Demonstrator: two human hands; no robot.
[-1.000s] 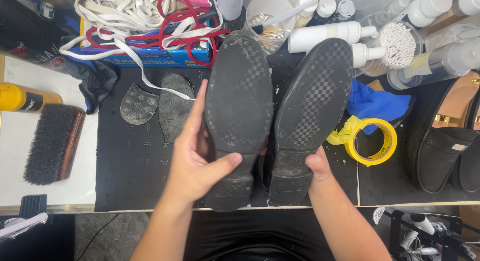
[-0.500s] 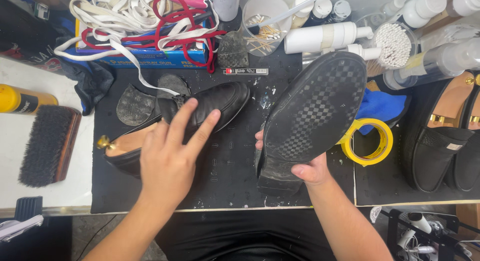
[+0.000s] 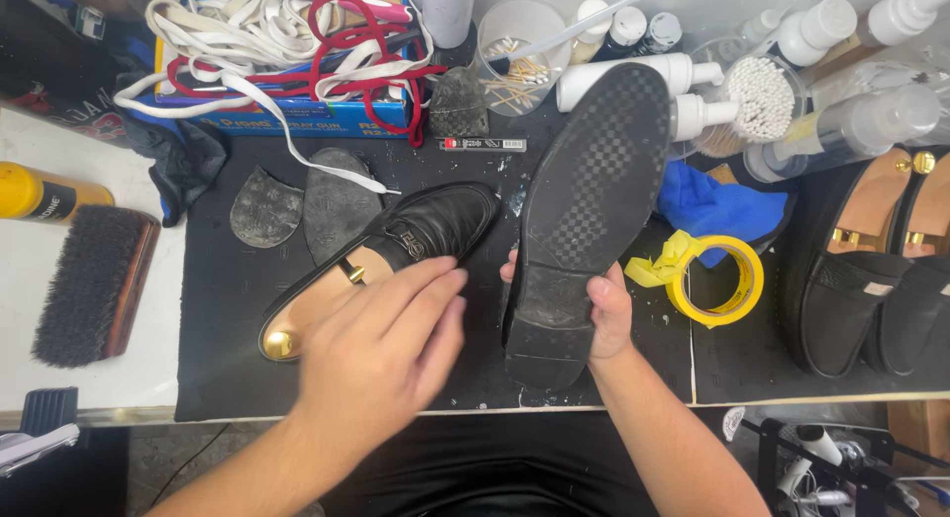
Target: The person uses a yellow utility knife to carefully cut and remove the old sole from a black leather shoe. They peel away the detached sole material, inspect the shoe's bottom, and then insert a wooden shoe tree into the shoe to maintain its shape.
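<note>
Near the left edge of the table [image 3: 59, 141] a yellow can [image 3: 45, 192] lies on its side, with a dark-bristled shoe brush [image 3: 94, 284] just in front of it. At the back left corner a blue box [image 3: 287, 116] carries a tangle of white and red laces [image 3: 287, 37]. On the black mat [image 3: 228, 374], two loose grey insoles [image 3: 302, 202] lie side by side.

Just right of them a black loafer [image 3: 435, 225] lies on the mat, toe toward the back, a wooden shoe tree showing in its opening. The left hand [image 3: 381, 354] is spread flat with loose fingers over the heel end of this loafer, resting on it rather than gripping.

The right hand [image 3: 604, 314] clasps the heel end of a second black shoe [image 3: 589, 205], held with its checkered sole up and the toe pointing to the back edge, thumb on one side and fingers on the other.

Further right lie a blue cloth [image 3: 717, 205] and a roll of yellow tape [image 3: 714, 280]. Along the back edge stand white pump bottles [image 3: 683, 77] and a tub of cotton swabs [image 3: 760, 96]. By the right edge sits a pair of dark loafers [image 3: 871, 280] with shoe trees.
</note>
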